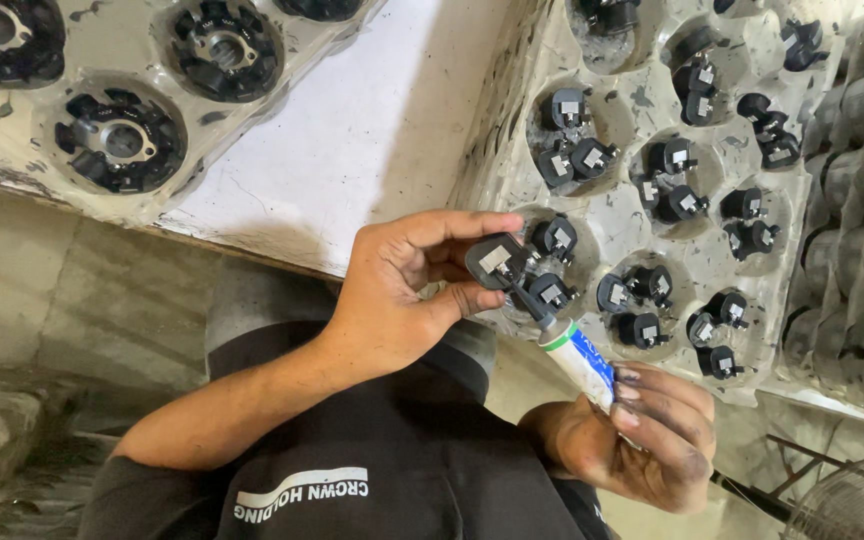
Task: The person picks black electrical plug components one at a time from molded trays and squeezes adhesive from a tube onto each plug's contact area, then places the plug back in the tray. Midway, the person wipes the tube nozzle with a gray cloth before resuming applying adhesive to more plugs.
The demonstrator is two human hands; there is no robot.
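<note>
My left hand (392, 290) is pinching a small black part (497, 262) between thumb and fingers above the moulded tray (612, 225); my right hand (647, 430) is gripping a white-and-blue tube (577, 352), its nozzle slanting up-left, touching the part.

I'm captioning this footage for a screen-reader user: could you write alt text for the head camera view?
The left hand holds a small black part while the right hand touches the nozzle of a white-and-blue tube to it. Behind them, a pale moulded tray holds similar black parts; another tray at upper left holds round black components.
</note>
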